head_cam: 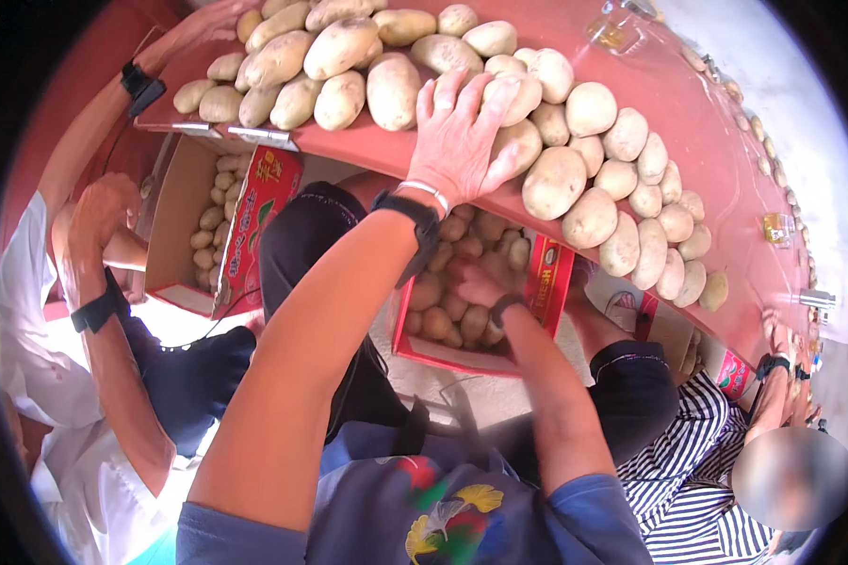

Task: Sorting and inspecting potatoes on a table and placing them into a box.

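My left hand (pixel 459 134) lies on the potatoes at the near edge of the red table (pixel 735 176), fingers spread over a potato (pixel 516 99). Whether it grips that potato is not plain. More potatoes (pixel 555 182) stretch in a curved band to both sides of it. Below the table edge, my right hand (pixel 475 281) reaches into an open red cardboard box (pixel 459 355) between my legs. It is blurred among the potatoes (pixel 436 323) there, and its fingertips cannot be made out clearly. Both wrists wear dark bands.
A co-worker's arm (pixel 92 233) is at the left, beside another cardboard box (pixel 177 205) of potatoes. A person in a striped shirt (pixel 692 466) sits at the right. Glass cups (pixel 615 35) stand on the table, and metal hinges (pixel 263 137) line its near edge.
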### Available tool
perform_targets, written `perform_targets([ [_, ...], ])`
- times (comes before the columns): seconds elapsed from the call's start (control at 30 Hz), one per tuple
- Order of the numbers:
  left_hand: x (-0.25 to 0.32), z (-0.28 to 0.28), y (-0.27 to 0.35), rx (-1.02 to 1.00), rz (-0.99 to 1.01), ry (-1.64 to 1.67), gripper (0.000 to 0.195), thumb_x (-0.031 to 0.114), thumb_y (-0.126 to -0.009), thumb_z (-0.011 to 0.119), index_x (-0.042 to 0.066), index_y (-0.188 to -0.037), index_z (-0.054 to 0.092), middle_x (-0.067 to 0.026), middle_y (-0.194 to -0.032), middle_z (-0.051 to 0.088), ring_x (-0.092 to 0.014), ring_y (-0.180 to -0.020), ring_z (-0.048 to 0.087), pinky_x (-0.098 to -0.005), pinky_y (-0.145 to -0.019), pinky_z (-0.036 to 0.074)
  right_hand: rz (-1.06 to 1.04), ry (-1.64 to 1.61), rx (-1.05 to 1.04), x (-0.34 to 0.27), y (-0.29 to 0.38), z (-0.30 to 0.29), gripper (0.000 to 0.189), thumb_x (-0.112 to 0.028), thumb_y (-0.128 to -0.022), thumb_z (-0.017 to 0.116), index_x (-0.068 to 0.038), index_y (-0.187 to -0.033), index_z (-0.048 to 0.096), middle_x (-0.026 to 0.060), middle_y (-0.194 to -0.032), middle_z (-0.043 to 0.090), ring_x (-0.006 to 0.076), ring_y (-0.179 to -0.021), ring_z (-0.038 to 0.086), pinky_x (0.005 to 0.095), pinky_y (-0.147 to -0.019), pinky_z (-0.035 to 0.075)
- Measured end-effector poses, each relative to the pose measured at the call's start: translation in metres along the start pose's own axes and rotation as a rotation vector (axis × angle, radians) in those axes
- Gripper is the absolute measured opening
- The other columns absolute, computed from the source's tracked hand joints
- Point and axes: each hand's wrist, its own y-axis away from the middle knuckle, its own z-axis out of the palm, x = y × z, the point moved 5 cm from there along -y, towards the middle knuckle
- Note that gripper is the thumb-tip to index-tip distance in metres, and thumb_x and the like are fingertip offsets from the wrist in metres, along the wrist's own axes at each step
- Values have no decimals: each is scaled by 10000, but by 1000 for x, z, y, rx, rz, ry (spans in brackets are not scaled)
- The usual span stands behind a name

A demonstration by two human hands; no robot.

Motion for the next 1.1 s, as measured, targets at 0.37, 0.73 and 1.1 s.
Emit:
perform_targets([
  [0.37,2,-3,-2,-27,-19,-11,726,412,-786,567,99,-1411,374,-148,-1349,448,-373,-1302,341,-562,-1087,218,-65,-624,155,-124,96,-139,346,-194,-854,664,-35,-1158,616,123,-1053,668,213,-999,626,328,-901,481],
  [0.73,11,-9,-4,28,93,-5,760,387,-776,587,39,-1405,340,-206,-1303,431,-395,-1243,359,-550,-1050,245,463,175,759,-33,134,-387,572,-155,-806,646,-83,-1350,485,181,-1196,594,253,-1148,543,327,-978,424],
  [1.1,6,-8,-4,35,49,-36,731,396,-785,562,48,-1395,359,-185,-1298,440,-387,-1224,368,-544,-1040,251,308,-55,855,-52,143,-384,524,-194,-793,638,-97,-1296,530,69,-987,633,170,-919,593,302,-828,482],
])
